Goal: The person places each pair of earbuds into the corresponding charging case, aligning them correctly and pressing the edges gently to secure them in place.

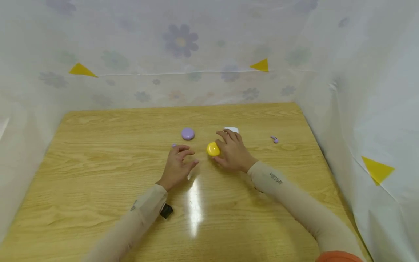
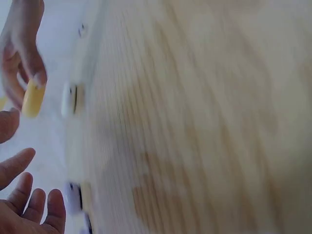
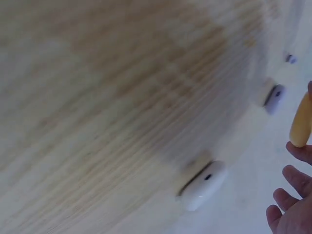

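My right hand (image 1: 234, 153) pinches a small glossy yellow round case (image 1: 213, 149) by its edge, between thumb and fingers. In the left wrist view that case (image 2: 34, 99) is held up off the table. My left hand (image 1: 178, 165) hovers to its left, fingers spread and slightly bent, with nothing in it. Past the left fingertips sits a purple round case (image 1: 188, 134). A small purple earbud (image 1: 174, 145) shows partly behind the left hand. The white case (image 1: 231, 129) stands just beyond my right hand, which partly covers it in the head view.
Another purple earbud (image 1: 274, 139) lies on the wooden table (image 1: 98, 174) to the right. White flowered sheeting (image 1: 209, 83) rises along the back and both sides, with yellow triangles (image 1: 260, 65) on it. A black device (image 1: 166, 211) is at my left wrist.
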The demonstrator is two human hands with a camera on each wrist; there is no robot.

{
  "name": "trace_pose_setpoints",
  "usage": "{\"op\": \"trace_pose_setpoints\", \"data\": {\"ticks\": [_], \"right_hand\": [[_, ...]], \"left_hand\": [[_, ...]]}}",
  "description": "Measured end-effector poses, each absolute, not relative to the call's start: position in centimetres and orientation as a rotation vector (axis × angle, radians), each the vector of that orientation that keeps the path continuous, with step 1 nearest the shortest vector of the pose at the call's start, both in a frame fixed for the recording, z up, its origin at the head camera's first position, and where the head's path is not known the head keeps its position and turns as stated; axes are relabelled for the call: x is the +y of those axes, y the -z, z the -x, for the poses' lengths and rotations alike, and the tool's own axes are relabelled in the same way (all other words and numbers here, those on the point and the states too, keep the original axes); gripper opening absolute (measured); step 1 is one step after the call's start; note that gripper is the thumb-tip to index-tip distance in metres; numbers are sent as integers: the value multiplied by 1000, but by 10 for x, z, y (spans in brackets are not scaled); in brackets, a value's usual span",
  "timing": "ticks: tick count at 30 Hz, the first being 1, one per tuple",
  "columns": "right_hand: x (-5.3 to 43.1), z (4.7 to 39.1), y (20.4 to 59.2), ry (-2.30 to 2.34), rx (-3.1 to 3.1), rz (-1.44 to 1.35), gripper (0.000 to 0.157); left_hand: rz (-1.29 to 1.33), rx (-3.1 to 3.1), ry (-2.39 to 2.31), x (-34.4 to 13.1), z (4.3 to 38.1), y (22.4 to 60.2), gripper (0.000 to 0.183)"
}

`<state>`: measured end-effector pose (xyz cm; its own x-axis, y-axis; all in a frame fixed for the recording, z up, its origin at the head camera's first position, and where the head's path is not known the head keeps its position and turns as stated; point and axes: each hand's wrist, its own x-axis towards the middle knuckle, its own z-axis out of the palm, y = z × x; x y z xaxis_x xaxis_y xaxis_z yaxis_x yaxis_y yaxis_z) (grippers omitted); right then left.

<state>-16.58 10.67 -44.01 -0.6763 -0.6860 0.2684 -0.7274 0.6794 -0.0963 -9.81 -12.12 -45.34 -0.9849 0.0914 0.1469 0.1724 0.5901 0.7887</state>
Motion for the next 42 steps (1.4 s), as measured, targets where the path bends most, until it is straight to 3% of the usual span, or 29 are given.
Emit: {"op": "trace_pose_setpoints", "data": {"ticks": [10, 20, 24, 30, 36, 42], "right_hand": [[92, 210, 461, -199, -3063, -982, 51], [94, 217, 465, -201, -3131, -961, 59], [97, 207, 464, -288, -3035, -931, 62], [107, 170, 460, -531, -2808, -959, 50], [111, 130, 454, -636, -2708, -1038, 42], [107, 118, 453, -671, -2620, -1148, 37]], "left_hand": [[-80, -2838, 1213, -183, 113, 461, 35], [-123, -2944, 1143, -195, 141, 464, 46], [-110, -3079, 1063, -190, 157, 467, 60], [-53, -3195, 852, -171, 179, 468, 73], [-53, -3204, 775, -158, 194, 466, 69], [-88, -3223, 706, -161, 195, 463, 66]]}}
